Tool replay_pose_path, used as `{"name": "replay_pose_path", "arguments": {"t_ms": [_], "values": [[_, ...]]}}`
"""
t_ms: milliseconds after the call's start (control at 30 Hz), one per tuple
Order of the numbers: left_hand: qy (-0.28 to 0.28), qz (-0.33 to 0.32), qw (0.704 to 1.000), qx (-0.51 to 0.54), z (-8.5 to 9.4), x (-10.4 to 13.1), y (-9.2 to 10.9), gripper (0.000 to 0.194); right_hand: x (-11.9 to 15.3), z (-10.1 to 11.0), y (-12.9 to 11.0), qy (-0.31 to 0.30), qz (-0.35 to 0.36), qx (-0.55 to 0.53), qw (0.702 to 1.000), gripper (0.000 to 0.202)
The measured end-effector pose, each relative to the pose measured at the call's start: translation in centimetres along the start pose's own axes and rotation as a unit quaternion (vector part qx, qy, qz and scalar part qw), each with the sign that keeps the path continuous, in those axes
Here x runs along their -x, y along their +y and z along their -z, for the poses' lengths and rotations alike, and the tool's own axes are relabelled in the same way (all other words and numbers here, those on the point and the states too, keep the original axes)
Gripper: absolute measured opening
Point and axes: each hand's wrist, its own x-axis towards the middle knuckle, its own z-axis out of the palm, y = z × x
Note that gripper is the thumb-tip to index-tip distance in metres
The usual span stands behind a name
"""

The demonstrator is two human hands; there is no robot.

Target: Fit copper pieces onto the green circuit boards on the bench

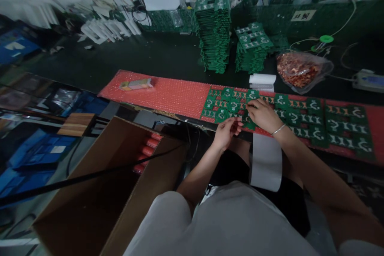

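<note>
Green circuit boards point(307, 118) lie in a row on a strip of red bubble wrap point(177, 95) along the bench's front edge. Copper-coloured small pieces show on some of them, mostly in the upper rows. My right hand point(264, 116), with a bracelet at the wrist, is over the boards left of the middle of the row. Its fingertips are drawn together close to a board; whatever they pinch is too small to tell. At the front edge of the boards my left hand point(225, 133) is half turned up with its fingers curled, and its contents are hidden.
A tall stack of green boards point(213, 32) and a shorter stack point(252, 48) stand behind. Right of them lies a clear bag of copper-coloured pieces point(300, 70). A tape-like packet point(137, 84) rests on the wrap. An open cardboard box point(90, 192) containing red rolls point(147, 151) stands lower left.
</note>
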Motion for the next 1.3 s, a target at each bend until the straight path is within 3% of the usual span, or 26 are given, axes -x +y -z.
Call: {"name": "replay_pose_path", "arguments": {"t_ms": [133, 233, 367, 633, 800, 1000, 1100, 1200, 1300], "values": [[0.004, 0.018, 0.997, 0.08, -0.3, -0.2, 0.2, 0.035, 0.6, 1.6, -1.8, 0.056, -0.02, -0.098, 0.993, 0.027], [0.023, 0.034, 0.992, 0.117, -0.4, -0.4, 0.1, 0.032, 1.2, 2.4, -3.5, 0.038, 0.002, -0.17, 0.985, 0.023], [0.029, 0.056, 0.991, 0.119, -0.7, -0.4, -0.1, 0.031, 1.8, 2.1, -4.8, 0.012, 0.005, -0.164, 0.986, 0.02], [0.044, 0.078, 0.989, 0.115, -1.1, -0.4, -0.4, 0.032, 2.4, 2.7, -5.2, 0.023, 0.017, -0.135, 0.99, 0.02], [0.014, 0.083, 0.989, 0.12, -1.1, -0.6, -0.7, 0.032, 2.4, 3.3, -5.2, 0.021, 0.041, -0.11, 0.993, 0.016], [0.004, 0.095, 0.989, 0.116, -1.4, -0.5, -0.5, 0.026, 2.2, 3.9, -4.7, 0.093, 0.009, -0.228, 0.969, 0.011], [-0.026, 0.087, 0.994, 0.066, -1.4, -0.4, -0.4, 0.029, 2.3, 4.2, -4.4, 0.114, -0.014, -0.26, 0.959, 0.011], [-0.069, 0.08, 0.994, 0.017, -1.2, -0.4, -0.6, 0.035, 2.6, 4.1, -4.1, 0.123, -0.018, -0.268, 0.955, 0.014], [-0.059, 0.051, 0.997, -0.002, -1.1, -0.6, -1.0, 0.035, 3.1, 4.0, -3.8, 0.112, -0.019, -0.265, 0.958, 0.016]]}}
